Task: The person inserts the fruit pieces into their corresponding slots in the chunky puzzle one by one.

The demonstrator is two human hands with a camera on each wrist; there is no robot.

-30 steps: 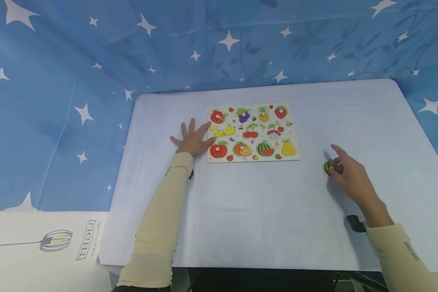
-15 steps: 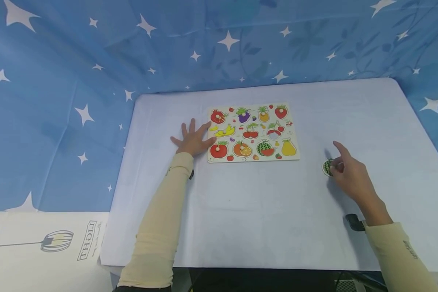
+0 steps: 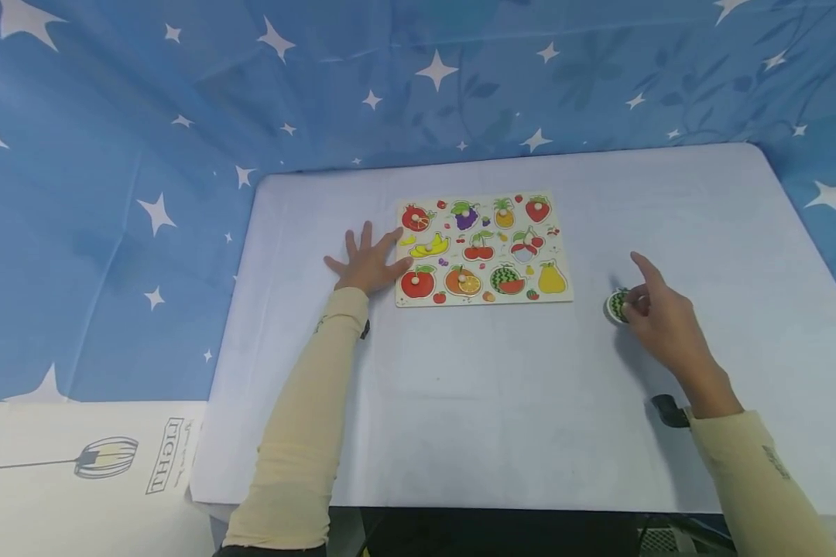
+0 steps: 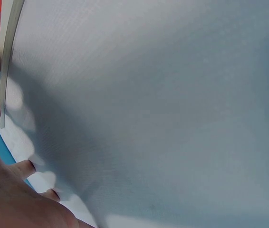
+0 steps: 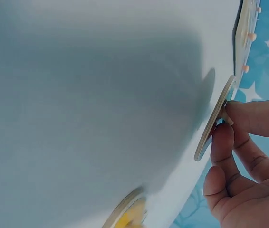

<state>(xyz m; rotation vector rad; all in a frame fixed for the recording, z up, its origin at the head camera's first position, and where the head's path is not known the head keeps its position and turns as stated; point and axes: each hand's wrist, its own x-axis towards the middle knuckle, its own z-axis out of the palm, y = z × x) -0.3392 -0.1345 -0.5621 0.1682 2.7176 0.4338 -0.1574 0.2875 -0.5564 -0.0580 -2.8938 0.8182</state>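
Observation:
My left hand (image 3: 368,267) lies with spread fingers at the left side of a fruit puzzle board (image 3: 474,302). Its thumb and forefinger touch the board's left edge, while the other fingers rest on the white cloth. To the right of the board, my right hand (image 3: 665,325) pinches a round watermelon puzzle piece (image 3: 616,306) by its small knob, forefinger pointing outward. In the right wrist view the piece (image 5: 215,118) is tilted on edge, raised off the table, its printed face turned toward the fingers. Part of that face is hidden by the hand.
A yellow puzzle piece (image 5: 127,219) lies on the table below the right hand, cut off by the right wrist view. A white cloth covers the table (image 3: 460,433). A blue star-patterned curtain (image 3: 362,85) hangs behind, and a printed box (image 3: 56,495) stands at left.
My right hand has lifted the watermelon piece and moved slightly left and away from me. The left hand stays on the board's edge. The head view has shifted a little.

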